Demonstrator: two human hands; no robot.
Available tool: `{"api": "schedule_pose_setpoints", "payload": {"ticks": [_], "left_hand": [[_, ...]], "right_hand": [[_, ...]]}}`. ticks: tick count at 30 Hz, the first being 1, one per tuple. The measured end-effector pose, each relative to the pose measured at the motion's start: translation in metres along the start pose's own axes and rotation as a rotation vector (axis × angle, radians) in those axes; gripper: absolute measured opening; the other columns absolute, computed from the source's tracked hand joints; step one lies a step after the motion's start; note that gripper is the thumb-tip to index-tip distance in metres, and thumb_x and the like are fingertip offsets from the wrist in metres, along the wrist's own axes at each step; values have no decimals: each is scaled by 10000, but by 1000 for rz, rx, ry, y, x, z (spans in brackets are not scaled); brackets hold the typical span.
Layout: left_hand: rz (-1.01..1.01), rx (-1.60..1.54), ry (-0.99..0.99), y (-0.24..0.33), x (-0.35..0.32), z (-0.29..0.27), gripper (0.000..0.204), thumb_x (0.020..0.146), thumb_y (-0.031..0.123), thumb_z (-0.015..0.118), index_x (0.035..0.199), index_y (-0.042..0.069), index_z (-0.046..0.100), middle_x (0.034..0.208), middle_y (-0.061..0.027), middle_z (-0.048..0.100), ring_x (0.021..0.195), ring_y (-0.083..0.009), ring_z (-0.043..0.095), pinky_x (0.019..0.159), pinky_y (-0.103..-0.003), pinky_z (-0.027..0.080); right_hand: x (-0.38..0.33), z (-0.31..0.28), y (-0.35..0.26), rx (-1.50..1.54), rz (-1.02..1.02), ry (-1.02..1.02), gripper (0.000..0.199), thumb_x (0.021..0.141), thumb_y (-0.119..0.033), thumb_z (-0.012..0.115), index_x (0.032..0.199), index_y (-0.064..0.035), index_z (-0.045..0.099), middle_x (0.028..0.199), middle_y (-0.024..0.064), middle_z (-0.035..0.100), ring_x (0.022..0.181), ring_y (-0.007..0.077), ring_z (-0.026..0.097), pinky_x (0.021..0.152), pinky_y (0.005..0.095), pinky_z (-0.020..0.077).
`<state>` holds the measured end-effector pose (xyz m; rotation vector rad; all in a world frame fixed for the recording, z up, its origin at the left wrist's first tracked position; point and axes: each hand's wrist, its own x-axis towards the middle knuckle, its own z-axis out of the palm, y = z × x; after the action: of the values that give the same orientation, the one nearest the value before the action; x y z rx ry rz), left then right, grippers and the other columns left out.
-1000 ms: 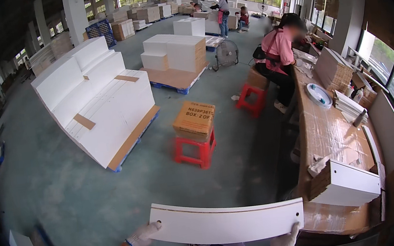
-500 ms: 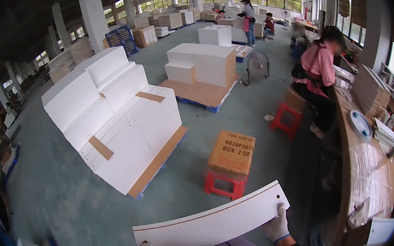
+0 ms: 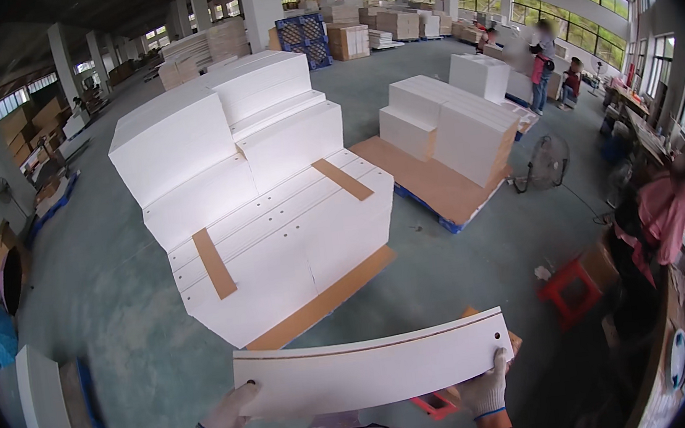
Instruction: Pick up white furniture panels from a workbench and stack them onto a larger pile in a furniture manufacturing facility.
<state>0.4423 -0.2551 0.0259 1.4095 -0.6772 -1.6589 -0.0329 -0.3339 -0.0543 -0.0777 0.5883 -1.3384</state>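
Between my two gloved hands I carry a long white board (image 3: 369,374) with a brown groove along its far edge and a dark hole near each end. My left hand (image 3: 232,413) grips its left end, the thumb by the hole. At the other end my right hand (image 3: 486,385) clasps the lower corner, thumb on top. Ahead stands a large stepped stack of white boards (image 3: 304,248), apart from the board I hold. Two brown strips lie on its lower level, a left strip (image 3: 214,263) and a right strip (image 3: 342,179).
A second stack of white boards (image 3: 477,135) stands on a pallet (image 3: 406,177) at right, beside a floor fan (image 3: 546,164). Red stools (image 3: 570,294) and a person in pink (image 3: 668,215) are near the workbench on the right. White panels (image 3: 49,416) stand at lower left.
My view has swung right to left, so the large stack now lies straight ahead and nearer. The board stays in both hands; the carton on the red stool is now mostly behind it.
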Motion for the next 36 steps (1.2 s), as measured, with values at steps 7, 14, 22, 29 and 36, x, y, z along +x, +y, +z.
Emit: {"api": "schedule_pose_setpoints", "payload": {"ticks": [7,14,22,29,36], "left_hand": [[533,1025,-72,117,185,-55,500,1009,329,542,1408,35,477,1349,-80,545,1199,-200,568,1030,-369,464],[-15,45,-6,224,299,-56,510,1024,339,525,1403,2,468,1380,-107,520,1260,-236,529,1065,-397,451],[18,-153,113,306,430,-51,547,1018,374,525,1451,49,442,1427,-91,494,1298,-235,497,1045,-453,470],[223,-109,314,358,534,-29,562,963,420,605,1395,82,480,1323,-82,551,1221,-256,558,992,-494,495],[170,-297,435,428,606,-35,624,944,487,608,1430,129,450,1337,-74,540,1200,-248,556,976,-490,483]], "right_hand": [[173,94,5,-99,-221,168,791,907,-715,444,1424,-115,446,1377,82,516,1269,278,496,1047,458,422],[315,173,-14,-37,-119,219,789,916,-693,459,1413,-80,449,1385,95,509,1267,277,490,1060,466,402],[540,236,-42,-102,81,171,808,898,-689,513,1415,-72,439,1414,136,460,1298,298,467,1094,492,390],[753,331,-68,-263,201,68,833,891,-694,522,1428,-67,413,1414,144,448,1309,304,448,1094,491,389],[887,418,-54,-305,287,-6,873,843,-653,638,1431,-55,396,1406,166,425,1301,325,439,1090,524,397]]}}
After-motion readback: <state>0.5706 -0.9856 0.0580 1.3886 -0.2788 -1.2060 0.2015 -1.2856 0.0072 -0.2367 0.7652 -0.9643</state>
